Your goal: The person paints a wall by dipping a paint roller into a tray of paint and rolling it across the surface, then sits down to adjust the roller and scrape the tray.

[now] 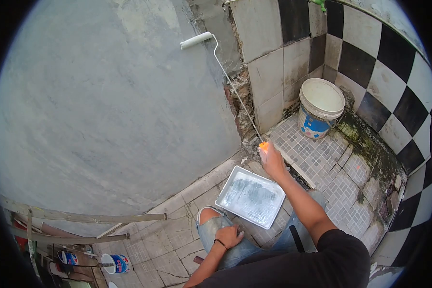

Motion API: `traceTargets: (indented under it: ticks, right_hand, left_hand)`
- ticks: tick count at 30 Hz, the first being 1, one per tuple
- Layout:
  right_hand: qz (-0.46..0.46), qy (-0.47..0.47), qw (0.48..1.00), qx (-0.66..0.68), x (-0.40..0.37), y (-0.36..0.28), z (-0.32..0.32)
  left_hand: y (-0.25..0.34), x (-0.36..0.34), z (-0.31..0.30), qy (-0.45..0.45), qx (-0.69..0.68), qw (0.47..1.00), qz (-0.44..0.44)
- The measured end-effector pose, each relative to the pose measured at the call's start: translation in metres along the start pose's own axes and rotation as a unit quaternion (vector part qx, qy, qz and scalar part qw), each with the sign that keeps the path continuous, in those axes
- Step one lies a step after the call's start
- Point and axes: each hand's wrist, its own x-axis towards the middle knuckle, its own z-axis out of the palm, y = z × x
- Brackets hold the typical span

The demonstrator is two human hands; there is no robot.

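The right hand (273, 162) is clamping its fingers around the paint roller (197, 40); the left hand (229, 236) is resting on jeans (252, 250), finger spread unclear.

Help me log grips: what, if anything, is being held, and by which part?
The right hand holds the paint roller by its orange handle; the left hand, resting on the leg, shows nothing held.
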Motion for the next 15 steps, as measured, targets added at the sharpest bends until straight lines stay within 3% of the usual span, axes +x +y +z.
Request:
traceTargets:
  ticks: [8,13,15]
  right_hand:
    - [0.024,-0.025,0.999,-0.002,-0.047,0.034,0.026]
    - [0.042,-0.038,0.998,-0.02,-0.019,0.002,0.011]
    - [0.013,-0.003,0.999,0.034,-0.004,-0.021,0.01]
  left_hand:
    - [-0.001,0.001,0.004,0.026,-0.015,1.0,-0.003]
    - [0.0,-0.001,0.001,0.005,-0.009,1.0,-0.006]
    - [0.0,0.002,0.001,0.0,-0.008,1.0,-0.007]
